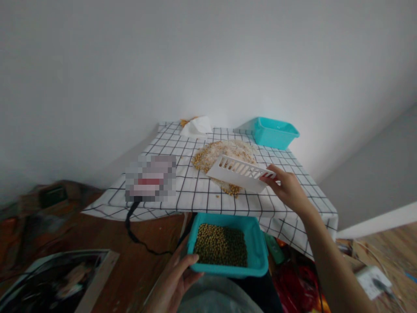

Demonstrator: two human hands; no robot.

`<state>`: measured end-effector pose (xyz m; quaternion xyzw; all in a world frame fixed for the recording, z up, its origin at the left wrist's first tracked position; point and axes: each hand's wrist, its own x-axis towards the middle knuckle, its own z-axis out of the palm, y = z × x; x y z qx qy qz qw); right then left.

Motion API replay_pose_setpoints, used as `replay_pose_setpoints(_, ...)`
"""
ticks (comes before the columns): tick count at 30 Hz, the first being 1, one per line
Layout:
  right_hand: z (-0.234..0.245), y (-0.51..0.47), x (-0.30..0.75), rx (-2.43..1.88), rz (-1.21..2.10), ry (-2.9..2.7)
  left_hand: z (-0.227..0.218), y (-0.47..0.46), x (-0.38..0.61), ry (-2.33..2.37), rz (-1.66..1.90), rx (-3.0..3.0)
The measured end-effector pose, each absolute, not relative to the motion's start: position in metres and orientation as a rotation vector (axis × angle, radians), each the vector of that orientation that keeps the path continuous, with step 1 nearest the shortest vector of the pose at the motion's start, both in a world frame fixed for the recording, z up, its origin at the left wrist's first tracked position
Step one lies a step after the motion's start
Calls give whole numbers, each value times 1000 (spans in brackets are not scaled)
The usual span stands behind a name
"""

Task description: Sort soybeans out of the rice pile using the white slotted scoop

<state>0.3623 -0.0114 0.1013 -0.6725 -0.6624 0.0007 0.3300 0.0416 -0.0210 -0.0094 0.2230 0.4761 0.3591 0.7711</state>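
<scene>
In my right hand (285, 182) is a white slotted plastic board (236, 174), gripped at its right end. It is tilted over the near side of a pile of mixed grains (224, 152), pale rice-like bits with yellow beans or kernels. Below the table's front edge, my left hand (177, 271) grips the near left rim of a teal plastic basin (256, 256). Inside that basin lie yellowish beans (211, 237) on the left and dark green beans (236, 245) on the right. The board hides part of the pile.
The table wears a white cloth with black grid lines (185, 191). A second teal basin (275, 132) stands at the back right. Crumpled white tissue (197, 126) lies at the back left. A pixelated object (151, 178) with a black strap sits on the left. A power strip (373, 280) lies low at right.
</scene>
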Motion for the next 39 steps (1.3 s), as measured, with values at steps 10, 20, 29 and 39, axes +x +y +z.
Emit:
replay_pose_setpoints(10,101,-22,355,-1766,-34,-1761,-16,-18,42,1026,788,482)
replay_pose_setpoints(20,99,-25,354,-1767,-13,-1746,-18,-17,44,1009,804,482)
replay_pose_setpoints(29,98,-23,353,-1800,-10,-1739,-20,-17,44,1034,798,501)
replay_pose_setpoints(39,99,-25,348,-1829,-47,-1784,-24,-16,41,1009,782,500)
